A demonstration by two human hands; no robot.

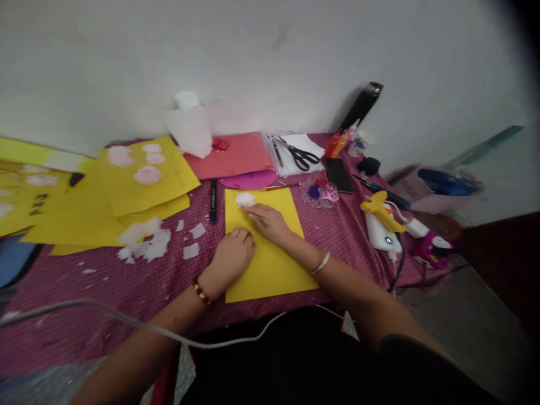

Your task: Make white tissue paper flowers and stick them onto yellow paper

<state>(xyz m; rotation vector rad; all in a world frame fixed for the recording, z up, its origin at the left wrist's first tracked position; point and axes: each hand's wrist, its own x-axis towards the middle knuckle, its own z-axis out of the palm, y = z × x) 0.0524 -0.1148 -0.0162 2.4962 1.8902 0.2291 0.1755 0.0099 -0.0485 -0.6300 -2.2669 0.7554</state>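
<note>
A sheet of yellow paper lies in front of me on the table. Near its top left corner is a ruffled white paper flower. The fingers of my right hand are drawn together at the flower's lower edge and touch it; the thumb is partly hidden. My left hand rests palm down across the sheet's left edge, its fingers slightly bent and holding nothing. Left of the sheet lie a dark marker and small white paper squares.
Yellow sheets with pinkish paper flowers lie left, by thin white paper pieces. Behind stand a white tissue roll and black scissors. To the right are a phone, a yellow glue gun and a power strip. A white cable crosses in front.
</note>
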